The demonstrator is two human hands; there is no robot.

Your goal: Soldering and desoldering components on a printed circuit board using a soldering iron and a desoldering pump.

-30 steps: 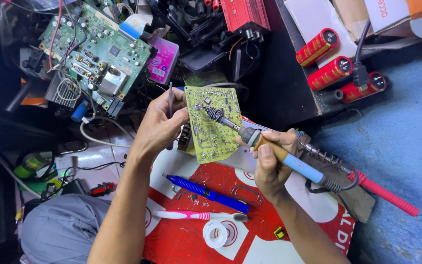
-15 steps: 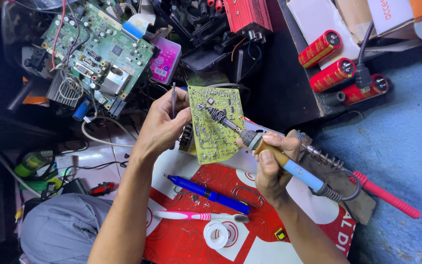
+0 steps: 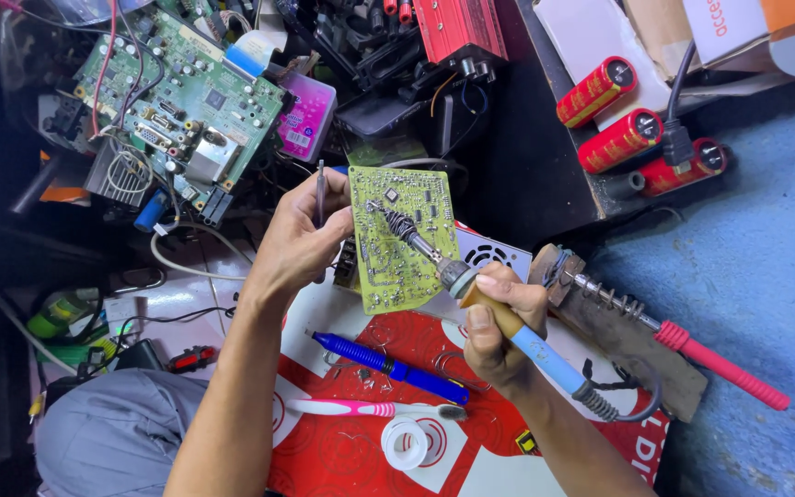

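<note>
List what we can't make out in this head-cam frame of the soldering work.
- Iron tip's contact point on the yellow-green board: too small, head view.
- Board's left edge: covered by left hand fingers.
- Thin tool in the left hand: lower part hidden.
- Soldering iron handle: wrapped by right hand.

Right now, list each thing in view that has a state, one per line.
left hand: holds the yellow-green circuit board tilted, a thin tool between its fingers
right hand: grips the soldering iron, tip on the board
red-handled iron: resting on its wooden stand
blue pen: lying flat
toothbrush: lying flat
</note>
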